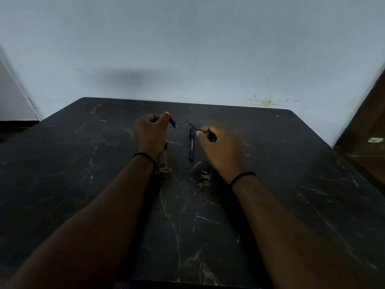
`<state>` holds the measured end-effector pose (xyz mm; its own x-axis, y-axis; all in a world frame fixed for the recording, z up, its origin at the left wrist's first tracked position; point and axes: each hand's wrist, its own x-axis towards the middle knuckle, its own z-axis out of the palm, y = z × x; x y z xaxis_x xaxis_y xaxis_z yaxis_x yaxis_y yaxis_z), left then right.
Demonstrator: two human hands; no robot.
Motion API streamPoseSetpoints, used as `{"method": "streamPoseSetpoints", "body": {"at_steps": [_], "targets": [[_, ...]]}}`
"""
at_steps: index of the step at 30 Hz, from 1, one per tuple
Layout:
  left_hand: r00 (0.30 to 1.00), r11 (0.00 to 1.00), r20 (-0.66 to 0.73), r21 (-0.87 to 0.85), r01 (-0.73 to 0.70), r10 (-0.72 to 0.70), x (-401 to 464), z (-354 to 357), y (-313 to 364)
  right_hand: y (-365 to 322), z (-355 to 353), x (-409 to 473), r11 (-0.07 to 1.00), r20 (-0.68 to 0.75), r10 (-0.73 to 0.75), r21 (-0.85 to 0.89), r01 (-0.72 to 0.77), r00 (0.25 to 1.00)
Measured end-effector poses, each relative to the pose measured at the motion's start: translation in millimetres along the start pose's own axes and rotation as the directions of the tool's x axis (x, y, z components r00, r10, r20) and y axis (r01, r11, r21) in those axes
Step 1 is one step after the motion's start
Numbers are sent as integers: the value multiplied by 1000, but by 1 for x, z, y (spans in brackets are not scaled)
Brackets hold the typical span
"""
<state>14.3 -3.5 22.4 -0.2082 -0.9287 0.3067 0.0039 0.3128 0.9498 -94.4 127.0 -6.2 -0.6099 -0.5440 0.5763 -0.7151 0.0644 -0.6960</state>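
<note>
Your left hand is curled into a loose fist above the counter, thumb and forefinger pinching a dark pen piece whose blue end points toward the middle. Your right hand is curled too, its fingertips pinching a thin blue refill that slants up and to the left. A short dark end also pokes out of that fist, though the blur hides what it belongs to.

The refill's tip and the dark pen piece are near each other but apart, both raised off the counter. Between your hands a second pen lies flat on the counter, capped or whole as far as you can tell, its length running toward you.

Judging from this, you are partway through work on one pen. It is in separate parts, with the refill out of its housing and one part in each hand. The frame does not settle whether you are taking it apart or putting it back together. If you are assembling, what is left is to line the refill up with the open end of the dark pen piece, slide it in and close the body. If you are dismantling, the parts have yet to be set down. The pen on the counter looks untouched, or finished
</note>
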Motion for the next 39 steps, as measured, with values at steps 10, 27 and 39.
{"method": "streamPoseSetpoints", "body": {"at_steps": [10, 27, 39], "targets": [[998, 989, -21, -137, 50, -54, 5, 5, -4, 3, 2, -1, 999, 86, -36, -6, 37, 996], [1000, 994, 18, -111, -18, 20, -10, 12, 7, -1, -1, -1, 992, 122, -36, -117, 50, 992], [992, 973, 74, -198, 116, -103, -15, 14, 7, -1, 5, -3, 987, 46, 0, -161, 8, 999]]}}
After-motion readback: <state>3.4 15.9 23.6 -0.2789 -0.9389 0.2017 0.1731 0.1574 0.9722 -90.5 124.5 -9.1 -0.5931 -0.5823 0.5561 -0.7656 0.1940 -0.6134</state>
